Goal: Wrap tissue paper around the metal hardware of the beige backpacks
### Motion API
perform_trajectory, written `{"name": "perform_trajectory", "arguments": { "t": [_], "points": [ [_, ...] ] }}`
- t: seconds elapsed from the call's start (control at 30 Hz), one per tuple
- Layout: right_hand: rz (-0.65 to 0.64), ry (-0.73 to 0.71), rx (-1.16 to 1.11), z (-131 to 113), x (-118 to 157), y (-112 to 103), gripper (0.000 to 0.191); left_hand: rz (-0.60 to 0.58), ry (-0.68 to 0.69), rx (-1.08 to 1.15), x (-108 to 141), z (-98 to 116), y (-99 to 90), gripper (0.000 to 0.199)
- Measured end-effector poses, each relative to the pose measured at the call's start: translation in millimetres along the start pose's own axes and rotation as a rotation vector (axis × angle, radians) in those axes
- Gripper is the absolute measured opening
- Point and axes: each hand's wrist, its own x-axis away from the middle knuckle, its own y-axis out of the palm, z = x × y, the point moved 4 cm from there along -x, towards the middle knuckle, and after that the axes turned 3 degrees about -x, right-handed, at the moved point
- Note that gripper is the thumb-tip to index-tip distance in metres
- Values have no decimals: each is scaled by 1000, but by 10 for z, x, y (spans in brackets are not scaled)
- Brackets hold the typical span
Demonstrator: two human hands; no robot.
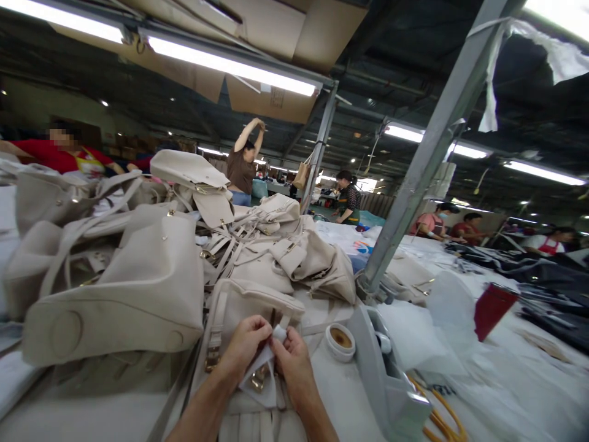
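Observation:
A beige handbag point(257, 296) lies in front of me, with a gold buckle point(213, 356) on its left strap. Above it, my left hand point(248, 345) and my right hand point(293, 359) are close together, fingers pinched on a thin white wrapping sheet point(263, 396). The sheet bunches up between my fingertips and hangs down between my wrists. Gold hardware point(259, 377) shows at the sheet, between my hands. Whether the sheet goes around a strap there is hidden by my fingers.
Beige bags point(133, 276) are heaped on the left and ahead. A round white tub point(340, 342) with brown contents stands right of my hands, beside a grey organizer point(372, 368). Farther right are a metal post point(409, 166), a red object point(494, 310) and clear plastic. Several people work beyond.

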Motion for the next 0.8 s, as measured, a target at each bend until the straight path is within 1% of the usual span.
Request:
{"name": "perform_trajectory", "arguments": {
  "t": [0.1,0.2,0.33,0.5,0.57,0.6,0.7,0.8],
  "points": [
    [62,-22,50,38,-15,-27,29,-2,-3,-16,-26,-6,6,18],
    [71,-33,38,33,-15,-22,27,-33,-8,-44,-25,17,27,15],
    [13,-27,-60,-6,12,7,24,-91,-6,-63,8,83,37,17],
    [-66,-1,-132,-108,97,16,20,-94,-27,-40,36,132,23,18],
    [-76,26,-148,-132,121,9,19,-112,-42,-11,55,133,43,21],
    [-68,36,-156,-138,125,3,24,-126,-49,6,66,130,57,22],
    [-9,67,-168,-124,105,-13,48,-154,-56,50,89,105,90,24],
    [29,123,-145,-84,64,-15,58,-159,-48,71,87,66,98,22]
  ]
}}
